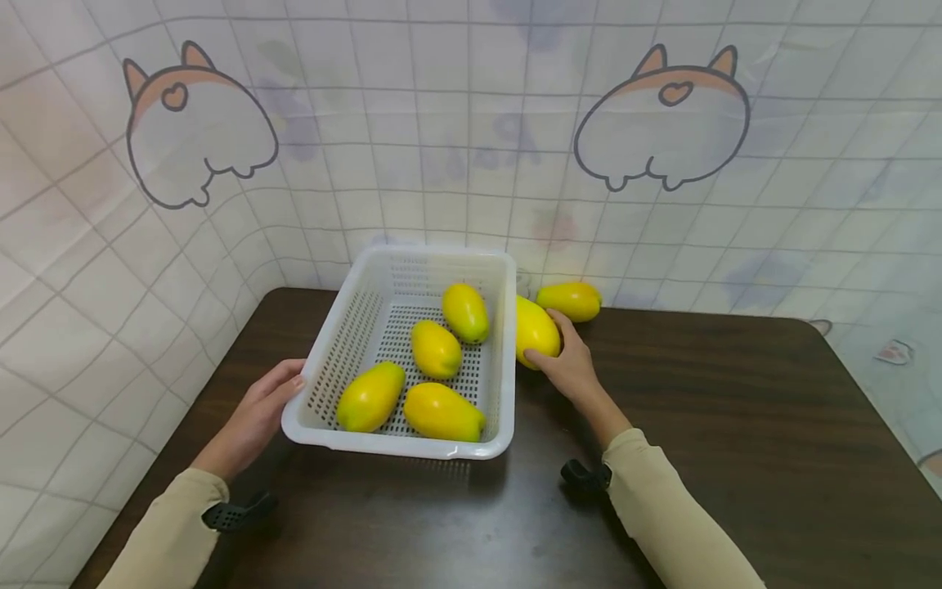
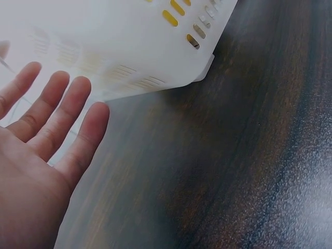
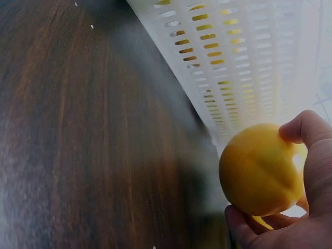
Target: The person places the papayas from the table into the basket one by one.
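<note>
A white slotted basket [image 1: 506,360] stands on the dark table and holds several yellow mangoes [image 1: 436,348]. My right hand [image 1: 568,364] grips another yellow mango [image 1: 535,329] just outside the basket's right wall; in the right wrist view thumb and fingers curl round that mango [image 3: 259,168] beside the basket wall [image 3: 244,67]. One more mango [image 1: 570,300] lies on the table behind it. My left hand [image 1: 261,409] rests with straight fingers against the basket's left front corner; in the left wrist view the open palm [image 2: 36,155] faces the basket wall [image 2: 129,46].
The dark wooden table [image 1: 736,425] runs to a tiled cloth backdrop [image 1: 456,139] at the back and on both sides. Bare table top lies to the right of the basket and in front of it.
</note>
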`<state>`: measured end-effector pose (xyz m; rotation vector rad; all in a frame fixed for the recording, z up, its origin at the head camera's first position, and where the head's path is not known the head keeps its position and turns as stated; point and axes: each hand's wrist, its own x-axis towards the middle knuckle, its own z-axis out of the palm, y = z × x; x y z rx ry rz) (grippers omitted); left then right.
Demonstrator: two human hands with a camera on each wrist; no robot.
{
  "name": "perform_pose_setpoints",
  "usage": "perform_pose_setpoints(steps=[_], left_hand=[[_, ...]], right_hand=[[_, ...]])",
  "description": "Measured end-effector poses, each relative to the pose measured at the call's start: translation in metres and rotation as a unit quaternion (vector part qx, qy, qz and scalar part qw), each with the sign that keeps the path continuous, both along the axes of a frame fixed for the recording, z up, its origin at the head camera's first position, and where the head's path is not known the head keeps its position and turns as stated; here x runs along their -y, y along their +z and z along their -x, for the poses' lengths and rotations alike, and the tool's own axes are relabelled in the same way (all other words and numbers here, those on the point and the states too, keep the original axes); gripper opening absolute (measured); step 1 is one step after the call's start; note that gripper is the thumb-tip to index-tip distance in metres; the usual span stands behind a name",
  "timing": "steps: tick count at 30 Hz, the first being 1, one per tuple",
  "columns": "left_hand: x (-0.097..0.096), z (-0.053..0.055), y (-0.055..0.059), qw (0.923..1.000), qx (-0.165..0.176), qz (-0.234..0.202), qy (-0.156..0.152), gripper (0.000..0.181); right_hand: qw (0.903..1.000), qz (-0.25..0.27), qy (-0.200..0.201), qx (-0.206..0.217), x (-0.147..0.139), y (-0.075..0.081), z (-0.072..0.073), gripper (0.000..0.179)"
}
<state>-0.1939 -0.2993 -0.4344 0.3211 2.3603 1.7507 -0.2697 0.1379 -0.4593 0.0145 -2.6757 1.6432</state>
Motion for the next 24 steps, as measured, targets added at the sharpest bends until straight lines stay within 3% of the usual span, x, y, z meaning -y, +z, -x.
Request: perform_pose_setpoints(steps=[24], left_hand=[[0.001,0.001,-0.003,1.0,-0.003,0.003,0.001,0.043]], right_hand=[[0.9962,0.055,-0.061,-0.027,-0.02,0.031,-0.011,0.077]])
